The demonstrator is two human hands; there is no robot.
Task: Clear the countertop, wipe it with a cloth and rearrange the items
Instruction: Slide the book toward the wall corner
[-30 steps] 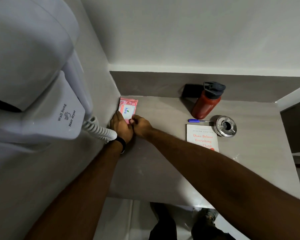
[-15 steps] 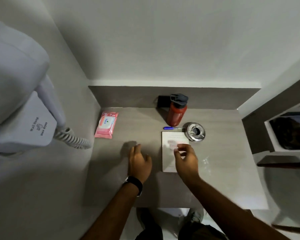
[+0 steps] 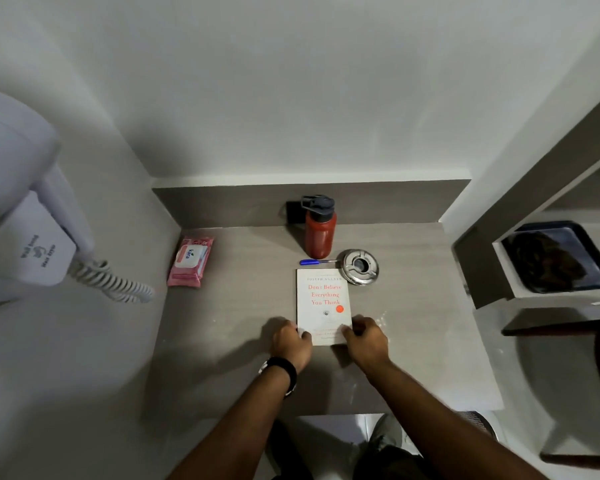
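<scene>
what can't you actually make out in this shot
Head view:
- Book: near corners covered by left hand and right hand; small print too fine.
- Pen: tip hidden behind ashtray.
- Tray: dark contents unclear.

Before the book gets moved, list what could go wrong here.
1. Both hands, left and right, are at the near corners of the book, whose far corner lies close to the ashtray; pushing it forward may knock that.
2. The pen beyond the book could roll.
3. The upright red bottle might topple.
</scene>
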